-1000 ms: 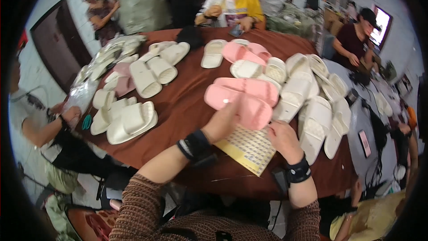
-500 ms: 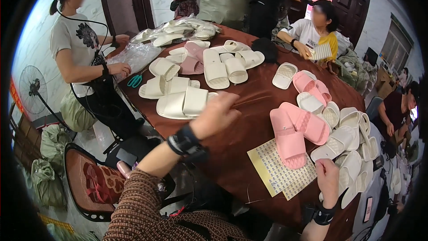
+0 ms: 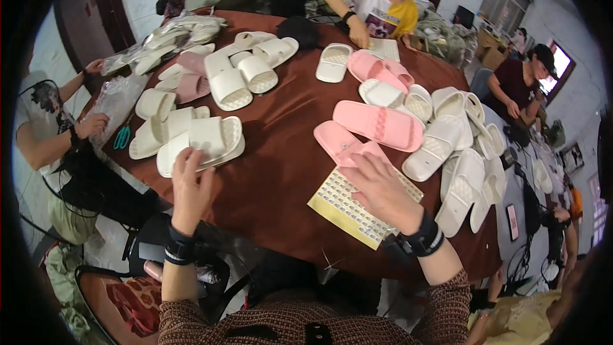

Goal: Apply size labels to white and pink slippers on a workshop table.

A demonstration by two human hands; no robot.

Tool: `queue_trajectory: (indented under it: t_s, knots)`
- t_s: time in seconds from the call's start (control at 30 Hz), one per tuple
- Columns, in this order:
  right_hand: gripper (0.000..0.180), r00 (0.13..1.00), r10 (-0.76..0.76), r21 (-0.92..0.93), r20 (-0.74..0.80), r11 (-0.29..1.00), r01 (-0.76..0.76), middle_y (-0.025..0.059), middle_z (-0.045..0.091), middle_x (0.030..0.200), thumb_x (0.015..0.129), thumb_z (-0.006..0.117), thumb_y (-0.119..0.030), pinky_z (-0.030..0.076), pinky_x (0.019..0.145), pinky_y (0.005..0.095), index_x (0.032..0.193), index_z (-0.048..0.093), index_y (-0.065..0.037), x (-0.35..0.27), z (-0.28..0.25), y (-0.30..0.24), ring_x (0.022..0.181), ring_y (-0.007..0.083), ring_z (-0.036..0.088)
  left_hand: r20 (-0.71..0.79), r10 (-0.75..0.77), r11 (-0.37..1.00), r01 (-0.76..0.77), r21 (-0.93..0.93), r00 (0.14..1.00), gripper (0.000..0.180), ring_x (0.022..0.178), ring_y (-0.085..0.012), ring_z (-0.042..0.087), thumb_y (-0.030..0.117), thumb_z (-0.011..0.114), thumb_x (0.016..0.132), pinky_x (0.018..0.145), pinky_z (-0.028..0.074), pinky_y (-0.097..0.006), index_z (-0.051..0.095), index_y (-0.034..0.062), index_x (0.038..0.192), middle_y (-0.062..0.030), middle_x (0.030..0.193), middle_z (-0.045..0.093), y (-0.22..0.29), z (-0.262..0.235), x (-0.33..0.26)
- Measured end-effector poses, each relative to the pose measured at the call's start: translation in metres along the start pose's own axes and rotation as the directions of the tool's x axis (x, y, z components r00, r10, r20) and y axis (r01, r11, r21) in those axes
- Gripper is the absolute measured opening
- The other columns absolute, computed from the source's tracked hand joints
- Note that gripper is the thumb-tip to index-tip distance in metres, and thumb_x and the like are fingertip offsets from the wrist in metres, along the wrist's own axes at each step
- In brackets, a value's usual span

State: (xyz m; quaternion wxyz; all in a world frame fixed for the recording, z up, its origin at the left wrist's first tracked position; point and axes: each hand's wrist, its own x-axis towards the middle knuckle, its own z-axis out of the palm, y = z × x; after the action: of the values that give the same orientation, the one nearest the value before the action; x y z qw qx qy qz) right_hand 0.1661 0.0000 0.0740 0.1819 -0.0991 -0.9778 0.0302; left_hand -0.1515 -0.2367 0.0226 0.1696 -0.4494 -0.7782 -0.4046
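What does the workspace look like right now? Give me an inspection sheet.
Surface: round brown table.
Job's things: cream slippers at the near edge; pink slippers; yellow sticker sheet.
Clutter: more slippers in heaps, scissors, plastic bags.
Hands: left hand open, touching the cream slippers; right hand flat on the sticker sheet.
Cables: nothing seen on the table.
Surroundings: other people seated around the table.

Cream slipper pair [image 3: 203, 142] stacked at table edge; yellow sticker sheet [image 3: 348, 207] flat nr pink slipper [image 3: 341, 144].
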Motion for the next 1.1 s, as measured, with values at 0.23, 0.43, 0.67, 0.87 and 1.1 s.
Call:
queue_trajectory:
  t_s: [0.23,0.43,0.67,0.87,1.1]
  knots:
    - [0.032,0.998,0.000,-0.216,-0.067,0.976,-0.014,0.0055,0.050,0.134,0.082,0.055,-0.006,0.036,0.104,0.0468,0.113,0.063,-0.010,-0.012,0.016,0.040,0.125,0.0339,0.044,-0.107,0.024,0.953,0.009,0.303,0.994,0.044,0.118,-0.0423,0.050,0.012,0.068,0.083,0.100,0.042,-0.048,0.056,0.0009,0.125,-0.0230,0.131,0.051,-0.067,-0.013,0.013]
    - [0.034,1.000,-0.004,-0.218,0.000,0.976,0.004,0.0080,0.048,0.139,0.082,0.054,-0.004,0.035,0.106,0.0472,0.115,0.062,-0.009,-0.008,0.008,0.035,0.128,0.0354,0.042,-0.103,0.094,0.938,-0.053,0.343,0.990,0.049,0.118,-0.0439,0.051,0.014,0.070,0.081,0.099,0.043,-0.049,0.056,0.0036,0.127,-0.0246,0.131,0.052,-0.067,-0.024,0.013]
    - [0.032,0.998,0.066,-0.181,0.014,0.982,-0.062,0.0134,0.046,0.143,0.082,0.053,-0.004,0.035,0.106,0.0501,0.111,0.066,-0.009,-0.027,0.006,0.035,0.126,0.0404,0.044,-0.176,-0.292,0.855,0.339,0.392,0.940,0.054,0.116,-0.0473,0.052,0.033,0.064,0.088,0.093,0.043,-0.057,0.051,0.0042,0.131,-0.0260,0.132,0.051,-0.114,-0.020,0.026]
    - [0.037,0.990,0.088,-0.178,0.112,0.982,-0.067,0.0170,0.040,0.148,0.080,0.064,-0.008,0.036,0.104,0.0503,0.117,0.062,-0.008,-0.032,-0.012,0.022,0.131,0.0408,0.041,-0.121,-0.449,0.814,0.461,0.353,0.886,0.048,0.100,-0.0468,0.062,0.039,0.064,0.085,0.086,0.049,-0.055,0.059,0.0038,0.118,-0.0255,0.110,0.064,-0.146,-0.026,0.023]
    - [0.041,0.987,0.112,0.009,0.117,0.993,-0.114,0.0188,0.044,0.142,0.082,0.070,-0.013,0.039,0.101,0.0483,0.122,0.060,-0.005,-0.026,-0.060,-0.008,0.133,0.0379,0.042,-0.097,-0.452,0.884,0.460,0.086,0.886,0.045,0.078,-0.0282,0.070,0.023,0.069,0.085,0.069,0.054,-0.036,0.060,-0.0035,0.120,-0.0198,0.092,0.070,-0.170,-0.026,0.026]
